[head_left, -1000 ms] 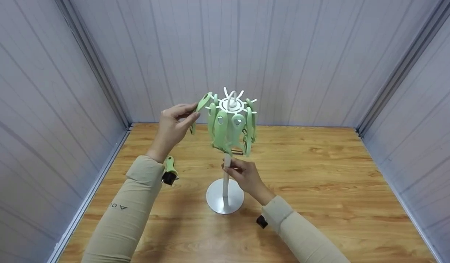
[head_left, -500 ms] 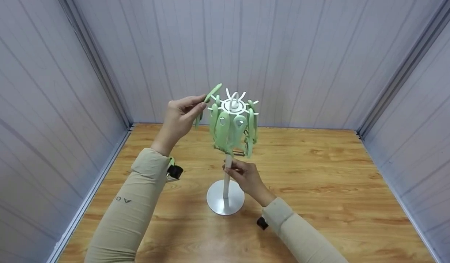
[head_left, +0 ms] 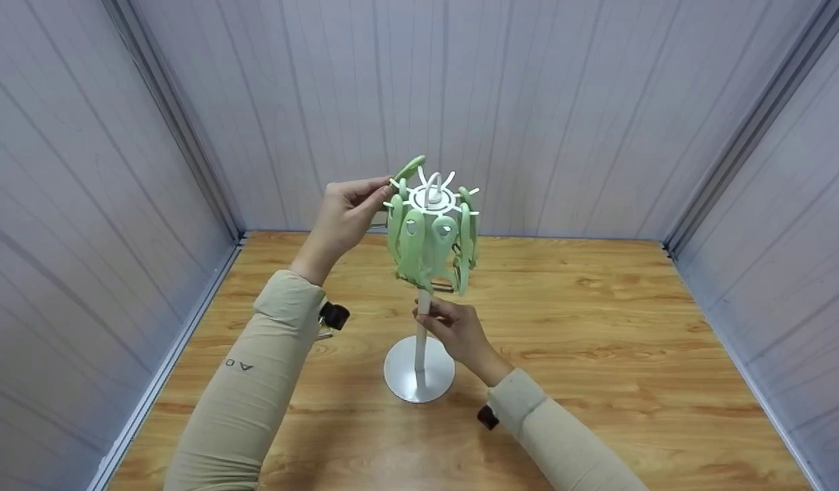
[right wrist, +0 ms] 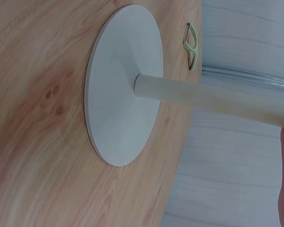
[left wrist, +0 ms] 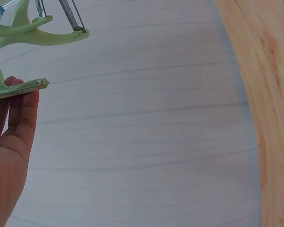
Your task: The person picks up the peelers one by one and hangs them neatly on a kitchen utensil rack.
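Note:
My left hand (head_left: 349,213) pinches a green Y-shaped peeler (head_left: 410,169) at the upper left of a white stand. Its handle end tilts up toward the spoked top (head_left: 433,198), overlapping a spoke tip in the head view. In the left wrist view the fingers hold this peeler (left wrist: 32,87) near its blade end. Several similar green peelers (head_left: 411,245) hang from the spokes, blades down. My right hand (head_left: 463,334) grips the stand's upright pole (head_left: 420,344) below them. In the right wrist view the pole (right wrist: 203,98) rises from a round base (right wrist: 109,113).
Another green peeler (right wrist: 195,49) lies on the wooden table (head_left: 583,327) left of the base, mostly hidden behind the left sleeve in the head view. Pale panel walls (head_left: 542,109) close in the back and both sides. Some spokes at the back hold nothing.
My left hand has moved right and slightly up with the peeler, bringing its handle end over the spokes' left side. The right hand has stayed on the pole.

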`<action>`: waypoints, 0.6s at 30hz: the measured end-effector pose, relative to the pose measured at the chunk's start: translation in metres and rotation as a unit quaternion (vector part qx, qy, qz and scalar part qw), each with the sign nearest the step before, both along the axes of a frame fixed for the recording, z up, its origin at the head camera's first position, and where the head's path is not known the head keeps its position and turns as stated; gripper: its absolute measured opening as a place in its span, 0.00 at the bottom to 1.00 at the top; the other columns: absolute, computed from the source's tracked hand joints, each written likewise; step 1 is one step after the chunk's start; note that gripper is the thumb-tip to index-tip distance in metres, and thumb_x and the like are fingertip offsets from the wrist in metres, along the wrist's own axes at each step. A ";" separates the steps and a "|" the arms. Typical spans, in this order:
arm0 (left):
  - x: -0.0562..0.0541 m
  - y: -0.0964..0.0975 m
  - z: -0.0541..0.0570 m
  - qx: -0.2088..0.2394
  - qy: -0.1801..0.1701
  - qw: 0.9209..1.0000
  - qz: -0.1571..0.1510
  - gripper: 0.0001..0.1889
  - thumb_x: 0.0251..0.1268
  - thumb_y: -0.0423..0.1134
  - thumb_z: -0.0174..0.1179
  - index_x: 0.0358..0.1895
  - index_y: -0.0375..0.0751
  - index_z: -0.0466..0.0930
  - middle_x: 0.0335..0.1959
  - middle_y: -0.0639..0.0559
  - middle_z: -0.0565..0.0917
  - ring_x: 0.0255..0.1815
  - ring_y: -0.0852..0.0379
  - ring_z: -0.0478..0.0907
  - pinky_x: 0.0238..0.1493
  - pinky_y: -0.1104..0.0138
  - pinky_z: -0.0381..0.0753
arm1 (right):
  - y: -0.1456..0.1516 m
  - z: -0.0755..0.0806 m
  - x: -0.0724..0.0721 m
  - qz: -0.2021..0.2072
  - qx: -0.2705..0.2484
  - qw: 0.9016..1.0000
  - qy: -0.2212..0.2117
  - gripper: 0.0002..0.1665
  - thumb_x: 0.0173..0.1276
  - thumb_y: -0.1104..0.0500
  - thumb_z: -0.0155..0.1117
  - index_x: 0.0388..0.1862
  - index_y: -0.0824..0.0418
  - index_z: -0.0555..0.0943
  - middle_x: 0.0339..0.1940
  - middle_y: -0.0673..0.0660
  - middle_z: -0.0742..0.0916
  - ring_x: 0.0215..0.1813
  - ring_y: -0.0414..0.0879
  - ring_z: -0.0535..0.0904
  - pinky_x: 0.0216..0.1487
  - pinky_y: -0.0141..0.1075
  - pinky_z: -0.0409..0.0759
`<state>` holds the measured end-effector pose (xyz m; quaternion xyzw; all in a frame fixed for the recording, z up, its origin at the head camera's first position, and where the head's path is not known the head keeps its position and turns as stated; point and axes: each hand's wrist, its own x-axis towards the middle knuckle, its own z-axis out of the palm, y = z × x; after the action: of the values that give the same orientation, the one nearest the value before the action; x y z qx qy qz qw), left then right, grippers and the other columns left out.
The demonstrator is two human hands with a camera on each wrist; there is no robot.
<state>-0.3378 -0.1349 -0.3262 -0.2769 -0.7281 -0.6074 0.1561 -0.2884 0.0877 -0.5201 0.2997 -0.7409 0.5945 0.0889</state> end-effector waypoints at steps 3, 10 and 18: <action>0.000 0.001 0.000 -0.003 0.002 1.000 -0.006 0.13 0.82 0.26 0.58 0.58 0.21 0.86 0.51 0.28 0.91 0.43 0.70 0.90 0.51 0.69 0.90 | 0.000 0.000 0.000 0.004 -0.004 1.000 0.002 0.14 0.78 0.66 0.68 0.58 0.72 0.88 0.48 0.69 0.94 0.52 0.59 0.93 0.51 0.34 0.91; 0.003 0.000 -0.003 -0.003 -0.006 0.999 -0.035 0.13 0.81 0.26 0.58 0.58 0.20 0.86 0.53 0.28 0.90 0.46 0.69 0.90 0.53 0.70 0.89 | 0.000 -0.002 -0.001 0.001 -0.002 1.000 0.012 0.14 0.78 0.67 0.68 0.58 0.72 0.88 0.48 0.69 0.94 0.51 0.48 0.93 0.50 0.34 0.91; 0.007 -0.003 -0.013 -0.006 -0.012 0.998 -0.055 0.14 0.82 0.28 0.59 0.61 0.26 0.86 0.57 0.32 0.90 0.52 0.64 0.90 0.58 0.68 0.88 | 0.002 -0.001 -0.001 -0.001 0.006 1.000 0.006 0.15 0.79 0.66 0.67 0.60 0.71 0.87 0.49 0.67 0.94 0.52 0.54 0.93 0.51 0.35 0.91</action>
<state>-0.3313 -0.1383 -0.3390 -0.3101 -0.7171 -0.6140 0.1122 -0.2895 0.0900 -0.5212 0.3027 -0.7440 0.5884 0.0923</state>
